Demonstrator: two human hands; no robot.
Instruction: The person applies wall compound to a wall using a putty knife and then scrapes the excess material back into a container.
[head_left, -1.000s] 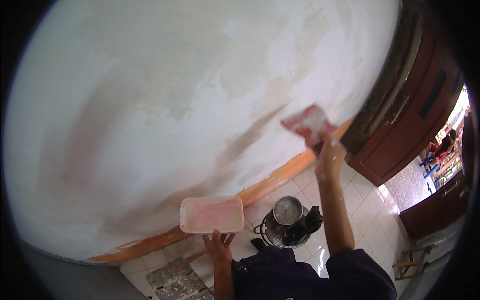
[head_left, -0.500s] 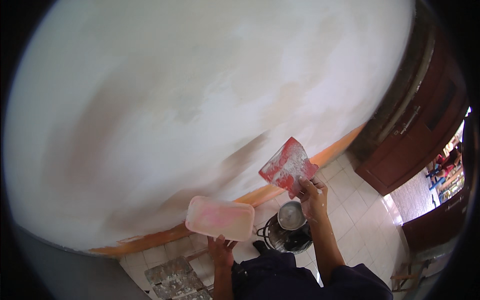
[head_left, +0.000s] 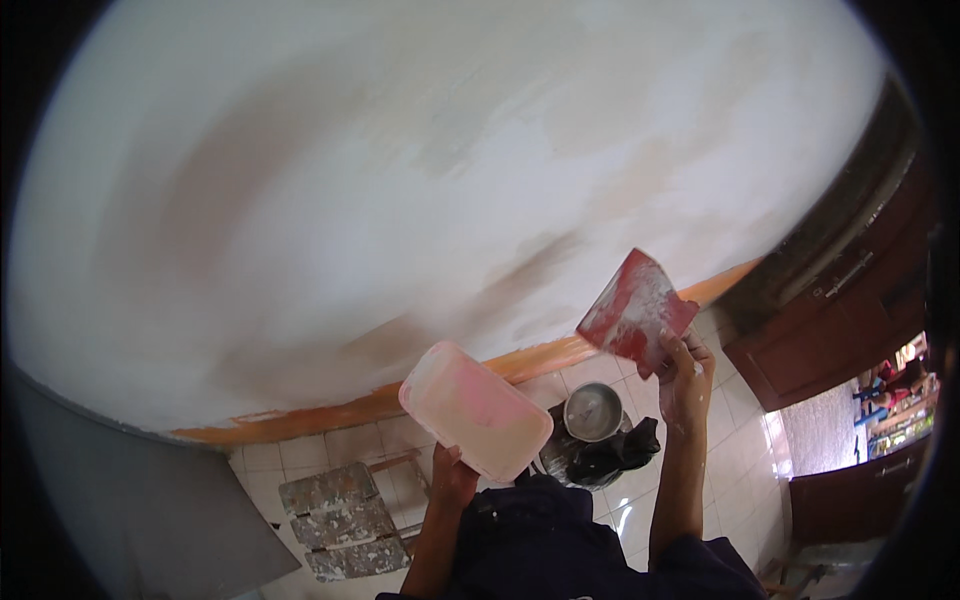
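Note:
My left hand grips the lower edge of a shallow pink plastic tray, tilted, with pale residue smeared over its inside. In my right hand is a red, flat putty spreader streaked with white filler, its blade raised toward the wall. Both things are apart from the wall, which is white with beige and brown patches. Below the spreader stands a round metal pot with grey-white residue inside.
An orange band runs along the wall's foot above pale floor tiles. A paint-spattered wooden stool stands at lower left beside a grey panel. Next to the pot lies a black plastic bag. A brown door stands at right, with people beyond it.
The view has shifted, and both hands appear farther right. The pink tray has tilted, its right end dropping. The spreader is still in my right hand, and the black bag shows more.

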